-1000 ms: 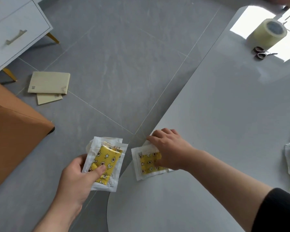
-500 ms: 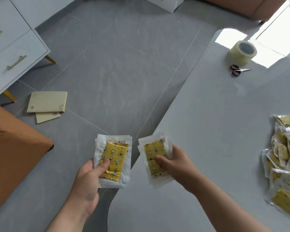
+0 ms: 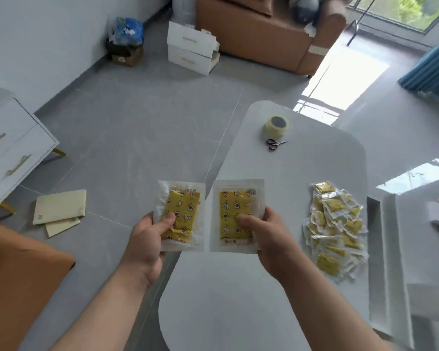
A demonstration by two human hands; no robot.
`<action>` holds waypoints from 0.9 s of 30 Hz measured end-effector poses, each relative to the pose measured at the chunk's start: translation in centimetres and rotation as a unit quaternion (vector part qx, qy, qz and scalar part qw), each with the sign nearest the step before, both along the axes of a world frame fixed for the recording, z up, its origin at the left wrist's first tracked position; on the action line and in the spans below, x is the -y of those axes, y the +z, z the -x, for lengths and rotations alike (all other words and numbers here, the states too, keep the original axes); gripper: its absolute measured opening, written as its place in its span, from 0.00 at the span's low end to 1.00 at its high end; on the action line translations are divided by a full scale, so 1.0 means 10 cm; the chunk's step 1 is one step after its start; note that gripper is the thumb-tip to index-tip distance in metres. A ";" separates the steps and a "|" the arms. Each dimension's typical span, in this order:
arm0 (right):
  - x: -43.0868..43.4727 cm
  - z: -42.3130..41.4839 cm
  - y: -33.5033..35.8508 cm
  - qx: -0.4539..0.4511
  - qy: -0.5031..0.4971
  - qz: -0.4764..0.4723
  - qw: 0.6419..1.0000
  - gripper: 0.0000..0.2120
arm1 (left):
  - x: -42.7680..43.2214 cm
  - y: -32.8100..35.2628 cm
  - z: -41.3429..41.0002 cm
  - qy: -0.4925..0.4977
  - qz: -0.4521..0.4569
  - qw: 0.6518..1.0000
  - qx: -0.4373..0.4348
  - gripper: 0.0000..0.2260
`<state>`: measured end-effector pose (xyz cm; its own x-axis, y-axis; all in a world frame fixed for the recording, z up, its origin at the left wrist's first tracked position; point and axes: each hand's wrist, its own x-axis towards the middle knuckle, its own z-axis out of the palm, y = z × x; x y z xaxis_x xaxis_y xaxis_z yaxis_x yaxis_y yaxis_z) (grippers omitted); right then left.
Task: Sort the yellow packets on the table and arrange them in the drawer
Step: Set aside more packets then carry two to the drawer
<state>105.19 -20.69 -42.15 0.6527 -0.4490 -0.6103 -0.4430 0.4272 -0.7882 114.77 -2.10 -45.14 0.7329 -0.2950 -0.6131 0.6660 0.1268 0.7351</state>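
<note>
The left packet is clear and white film over a yellow pad printed with white stars, moons and dark-centred flower shapes. The right packet, at its 3 o'clock, bears the same yellow print (plus a pale strip of small lettering along its lower edge). Further toward 3 o'clock, the heap of packets mixes yellow with glossy white. The table is pale grey. At its 12 o'clock the tape roll is translucent cream-yellow and the scissors have dark handles. The floor is grey tile. The cabinet at 9 o'clock is white with brass-coloured handles.
</note>
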 end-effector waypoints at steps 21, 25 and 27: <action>-0.32 4.13 1.95 0.090 -0.362 0.115 0.921 0.11 | 0.66 1.70 2.53 -0.315 0.147 0.934 0.085 0.13; -0.69 5.20 2.02 0.092 -0.435 0.101 0.890 0.11 | 0.70 1.84 3.57 -0.392 0.158 0.903 0.071 0.14; -0.88 5.67 2.08 0.091 -0.471 0.103 0.871 0.09 | 0.72 1.93 4.09 -0.421 0.169 0.889 0.053 0.20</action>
